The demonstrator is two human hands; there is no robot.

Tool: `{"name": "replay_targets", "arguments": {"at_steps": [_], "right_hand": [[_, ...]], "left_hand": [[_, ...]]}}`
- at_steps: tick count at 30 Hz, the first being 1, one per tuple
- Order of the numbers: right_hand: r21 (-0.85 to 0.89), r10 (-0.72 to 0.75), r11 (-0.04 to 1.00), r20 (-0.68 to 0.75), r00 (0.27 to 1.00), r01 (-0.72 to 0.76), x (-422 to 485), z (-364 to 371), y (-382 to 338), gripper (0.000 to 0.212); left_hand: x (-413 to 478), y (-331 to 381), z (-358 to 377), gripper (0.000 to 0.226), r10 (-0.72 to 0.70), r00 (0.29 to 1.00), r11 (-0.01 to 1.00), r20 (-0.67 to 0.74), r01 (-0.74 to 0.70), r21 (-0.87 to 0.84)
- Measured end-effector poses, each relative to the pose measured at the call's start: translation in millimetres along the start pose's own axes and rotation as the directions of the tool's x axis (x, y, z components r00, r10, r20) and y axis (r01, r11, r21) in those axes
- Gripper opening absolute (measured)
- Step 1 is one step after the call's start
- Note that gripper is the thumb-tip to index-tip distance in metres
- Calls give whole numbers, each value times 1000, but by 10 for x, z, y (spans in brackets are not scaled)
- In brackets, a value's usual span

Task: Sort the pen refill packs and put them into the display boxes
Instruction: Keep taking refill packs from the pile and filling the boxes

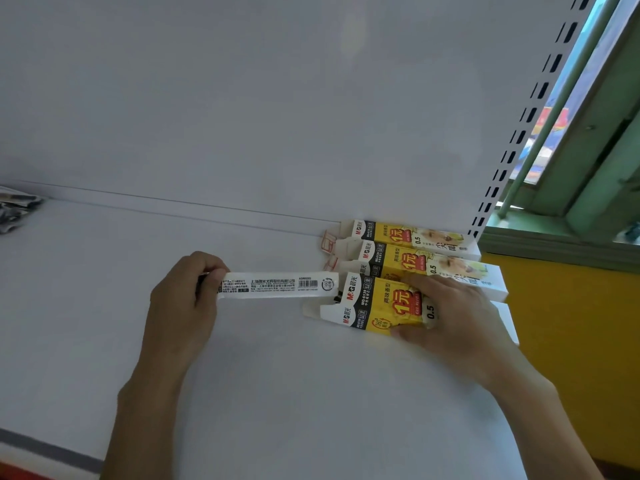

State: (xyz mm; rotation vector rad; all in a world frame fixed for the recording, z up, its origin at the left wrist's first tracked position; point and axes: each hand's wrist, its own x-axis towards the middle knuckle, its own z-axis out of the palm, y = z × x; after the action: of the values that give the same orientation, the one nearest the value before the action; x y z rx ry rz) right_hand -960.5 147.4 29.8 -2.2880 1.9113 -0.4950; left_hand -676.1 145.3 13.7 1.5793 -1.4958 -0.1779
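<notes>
Starting big, the white shelf (242,358) ran under everything, with the front display box (381,306) lying on it. The middle display box (415,261) and back display box (408,233) lay just behind the front one, packed side by side, all with their open flaps pointing left. The right hand (450,317) gripped the front box, fingers spread over its yellow top and thumb on the near side. Left of that box, the left hand (187,296) had its fingers curled together, pinching one end of a long white refill pack (273,285). The pack's other end sat right at the box's open mouth.
</notes>
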Motion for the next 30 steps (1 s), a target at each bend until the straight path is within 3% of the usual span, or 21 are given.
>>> {"name": "replay_targets", "arguments": {"at_steps": [6,14,18,22,27,30], "right_hand": [[-10,-6,1000,6,1000,6,1,-14,-18,69],[-11,-20,1000,-10,1000,20,2,2,-11,69],[-11,-26,1000,-2,1000,26,7,17,-24,68],[-14,-43,999,-18,999,43,7,23,-27,67],[35,-11,999,-50,999,13,-6,2,-8,68],[37,-25,999,-56,998,27,0,6,-16,67]], "left_hand": [[-57,58,-40,32,-45,999,996,8,46,-80],[-62,25,-111,34,-9,1000,1000,-30,9,-8],[-14,82,5,28,7,1000,1000,17,-7,-2],[38,191,95,30,7,991,995,135,8,-104],[103,122,11,31,-77,992,985,99,91,-144],[127,63,-34,28,-81,984,981,159,107,-160]]}}
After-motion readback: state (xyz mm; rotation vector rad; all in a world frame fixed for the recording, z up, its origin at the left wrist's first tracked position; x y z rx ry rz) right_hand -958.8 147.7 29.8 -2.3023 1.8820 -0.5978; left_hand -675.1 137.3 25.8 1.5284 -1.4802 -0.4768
